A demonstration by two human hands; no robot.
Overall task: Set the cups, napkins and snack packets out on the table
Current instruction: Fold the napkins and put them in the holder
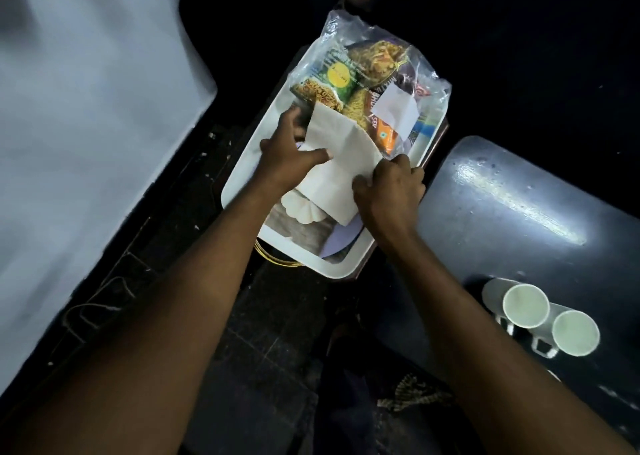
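A white tray (242, 174) holds a clear plastic bag of snack packets (367, 80) and white paper napkins (341, 163). My left hand (287, 149) pinches the napkin's left edge, thumb on top. My right hand (391, 187) grips the napkin's right edge with curled fingers. The napkin is lifted a little, over round paper plates (301, 208) lying in the tray. Two white cups (526, 310) (575, 333) stand side by side on the dark round table (519, 212) at the right.
A pale sheet-covered surface (86, 125) fills the left side. The tray rests on a dark stand, with yellow wire (277, 260) under its near edge. Dark tiled floor (263, 350) lies between me and the tray.
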